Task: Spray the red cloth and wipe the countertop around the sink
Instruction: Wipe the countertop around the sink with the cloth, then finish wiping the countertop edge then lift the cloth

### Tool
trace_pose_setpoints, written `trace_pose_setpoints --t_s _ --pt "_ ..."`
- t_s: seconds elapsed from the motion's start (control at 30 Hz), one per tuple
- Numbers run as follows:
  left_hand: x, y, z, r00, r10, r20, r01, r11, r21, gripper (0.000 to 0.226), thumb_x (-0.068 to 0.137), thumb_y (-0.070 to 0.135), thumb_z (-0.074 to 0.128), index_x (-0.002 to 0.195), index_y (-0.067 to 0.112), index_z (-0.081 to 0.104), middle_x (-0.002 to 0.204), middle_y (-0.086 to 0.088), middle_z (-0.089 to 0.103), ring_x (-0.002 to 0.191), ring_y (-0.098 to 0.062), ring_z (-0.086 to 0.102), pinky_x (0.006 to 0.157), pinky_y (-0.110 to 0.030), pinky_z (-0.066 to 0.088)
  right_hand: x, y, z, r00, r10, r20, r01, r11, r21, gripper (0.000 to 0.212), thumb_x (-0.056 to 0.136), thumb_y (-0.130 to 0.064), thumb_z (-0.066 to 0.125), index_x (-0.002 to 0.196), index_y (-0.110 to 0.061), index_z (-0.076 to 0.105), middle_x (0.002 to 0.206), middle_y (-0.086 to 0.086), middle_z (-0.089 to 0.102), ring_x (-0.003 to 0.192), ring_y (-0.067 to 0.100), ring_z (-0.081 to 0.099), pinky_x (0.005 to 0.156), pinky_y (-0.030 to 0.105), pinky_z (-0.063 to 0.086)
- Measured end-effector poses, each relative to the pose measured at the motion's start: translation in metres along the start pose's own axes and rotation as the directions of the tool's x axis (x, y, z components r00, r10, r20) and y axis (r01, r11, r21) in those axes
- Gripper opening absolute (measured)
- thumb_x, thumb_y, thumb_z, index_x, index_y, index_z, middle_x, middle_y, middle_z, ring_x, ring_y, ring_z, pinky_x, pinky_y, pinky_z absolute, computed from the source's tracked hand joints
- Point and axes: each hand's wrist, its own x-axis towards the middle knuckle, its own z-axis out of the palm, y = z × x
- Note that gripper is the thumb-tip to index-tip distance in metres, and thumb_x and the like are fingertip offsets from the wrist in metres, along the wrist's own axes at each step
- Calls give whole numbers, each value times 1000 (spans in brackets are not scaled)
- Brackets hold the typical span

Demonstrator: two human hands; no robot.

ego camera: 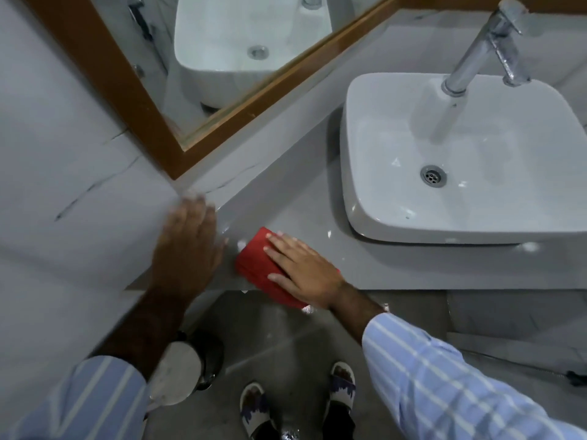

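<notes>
Wiping under way: your right hand (305, 268) presses the folded red cloth (259, 265) flat on the grey countertop (301, 192), at eight o'clock from the sink (460, 160).

Head view: your right palm lies spread on the cloth, fingers flat, not pinching. Your left hand (187, 246), blurred at nine o'clock, is open, holding nothing, near the wall (63, 138). Wet glints beside the cloth suggest the spraying is done; next, likely sweep toward twelve o'clock, along the mirror (222, 42) side.
</notes>
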Motion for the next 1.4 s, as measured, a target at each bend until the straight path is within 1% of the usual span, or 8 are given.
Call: trace_pose_setpoints --t_s 0.1,0.23,0.4,0.57,0.67,1.1,1.27,1.4 --pt "6 41 16 980 -87 177 147 921 -361 50 101 41 49 126 0 63 127 -25 66 120 -43 61 102 -51 49 -14 -7 -20 911 393 -121 -388 919 65 48 100 -41 56 139 -13 57 144 9 56 136 30 48 115 43 41" --pt "14 76 17 909 -212 359 351 853 -385 42 93 43 68 108 4 70 113 -21 69 108 -42 64 93 -46 50 -33 -1 -34 720 693 38 -694 716 74 47 90 -51 70 120 -16 69 119 6 67 113 29 61 98 42 54" --pt "14 89 8 829 -300 472 533 677 -507 30 89 28 76 96 -1 72 102 -23 75 101 -41 69 85 -41 51 -29 4 -37 633 754 175 -772 595 224 31 83 -43 77 99 -17 77 99 3 75 95 26 72 86 41 62" --pt "1 97 -5 699 -197 688 715 169 -678 14 84 11 79 86 2 69 97 -23 76 83 -33 75 69 -44 67 -64 18 -45 586 755 294 -773 412 482 24 73 -32 78 87 -12 72 90 5 76 87 24 71 81 39 62" --pt "-5 121 -24 716 -74 694 698 56 -714 10 85 3 77 88 1 67 84 -15 77 73 -24 75 61 -30 64 -111 32 -53 543 782 304 -750 289 595 27 73 -30 84 88 -9 74 90 6 78 86 23 72 79 35 57" --pt "8 372 -129 735 383 559 526 199 -827 15 88 1 75 102 -2 69 98 -26 74 89 -33 70 86 -41 62 -371 90 -124 141 973 181 -419 -107 902 12 72 -25 90 75 -20 79 73 -2 78 73 18 74 74 36 61" --pt "0 495 -177 812 468 349 225 301 -927 9 87 12 78 94 17 74 94 -14 79 90 -28 75 91 -47 62 -473 89 -138 -15 974 227 -74 -228 971 9 85 -18 82 88 -12 76 66 -1 74 61 16 65 58 26 54" --pt "-11 603 -219 735 678 -8 -336 354 -872 22 82 25 76 103 20 79 98 -1 79 90 -20 72 88 -34 57 -540 90 -133 -148 945 293 144 -272 951 21 85 -23 81 99 -9 74 97 18 81 86 31 76 86 54 63"
